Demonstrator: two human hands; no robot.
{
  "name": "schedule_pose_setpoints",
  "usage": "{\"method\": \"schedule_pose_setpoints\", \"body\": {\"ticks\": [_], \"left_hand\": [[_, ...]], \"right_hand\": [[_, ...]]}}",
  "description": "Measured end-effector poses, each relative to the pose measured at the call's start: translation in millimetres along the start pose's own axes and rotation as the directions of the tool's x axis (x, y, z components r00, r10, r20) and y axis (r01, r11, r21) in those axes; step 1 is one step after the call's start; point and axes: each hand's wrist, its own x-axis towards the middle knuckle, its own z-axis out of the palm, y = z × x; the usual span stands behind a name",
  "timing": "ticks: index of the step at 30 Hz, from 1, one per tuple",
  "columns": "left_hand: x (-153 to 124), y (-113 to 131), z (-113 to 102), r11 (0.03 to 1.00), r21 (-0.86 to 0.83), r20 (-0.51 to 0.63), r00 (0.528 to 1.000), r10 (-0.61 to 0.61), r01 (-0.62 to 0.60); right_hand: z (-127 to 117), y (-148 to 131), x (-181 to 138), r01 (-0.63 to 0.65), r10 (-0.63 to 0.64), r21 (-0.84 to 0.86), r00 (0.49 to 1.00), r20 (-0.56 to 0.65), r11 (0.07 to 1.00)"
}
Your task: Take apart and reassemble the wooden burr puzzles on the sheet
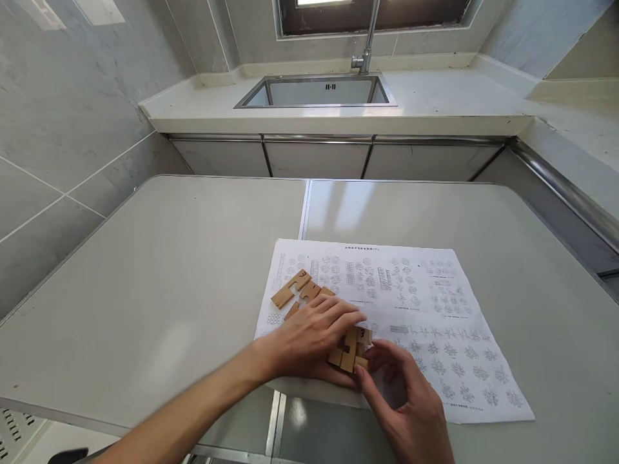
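Note:
Several interlocked wooden puzzle pieces form a small block low on the printed sheet. My left hand reaches over the block's left side, fingers wrapped around its far edge and thumb along the near side. At the block's right end, my right hand pinches a wooden piece between thumb and fingers. One piece of the block carries a "3"-like mark. Loose notched wooden pieces lie on the sheet beyond my left hand, which partly covers them.
The sheet shows rows of small line diagrams and lies on a pale folding table with a metal seam. Farther back stand a white counter, a steel sink and a faucet. A tiled wall rises at left.

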Motion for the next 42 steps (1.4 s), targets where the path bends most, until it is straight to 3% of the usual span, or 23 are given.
{"method": "schedule_pose_setpoints", "body": {"ticks": [7,15,19,24,31,36,42], "left_hand": [[-2.1,-12.3,-21.2,0.997,0.077,0.016,1.000,-0.012,0.010],[-3.0,-16.8,-26.5,0.998,0.065,0.008,1.000,-0.001,0.001],[-3.2,-11.0,-25.1,0.987,-0.149,-0.031,0.997,-0.070,0.065],[-3.5,2.4,-16.0,0.840,-0.504,0.033,0.977,-0.212,0.200],[-0.9,7.4,-9.8,0.688,-0.683,0.078,0.961,-0.264,0.245],[0.8,12.5,0.1,0.610,-0.746,0.052,0.937,-0.345,0.266],[2.5,16.5,3.6,0.638,-0.720,0.021,0.926,-0.376,0.275]], "right_hand": [[-1.6,-0.6,2.3,0.038,-0.038,-0.022,0.999,0.013,0.999],[-1.7,-5.2,1.8,0.018,-0.019,-0.044,1.000,-0.014,0.999],[-1.6,-4.4,2.1,0.058,-0.059,-0.060,0.998,-0.010,0.997],[0.9,1.5,2.4,0.149,-0.149,-0.120,0.989,0.010,0.981],[-0.4,6.4,7.1,0.251,-0.259,-0.185,0.965,-0.023,0.950],[-5.8,6.9,4.6,0.158,-0.164,-0.146,0.986,-0.034,0.977],[-10.1,1.9,1.6,-0.010,0.000,-0.071,0.989,-0.148,0.997]]}}
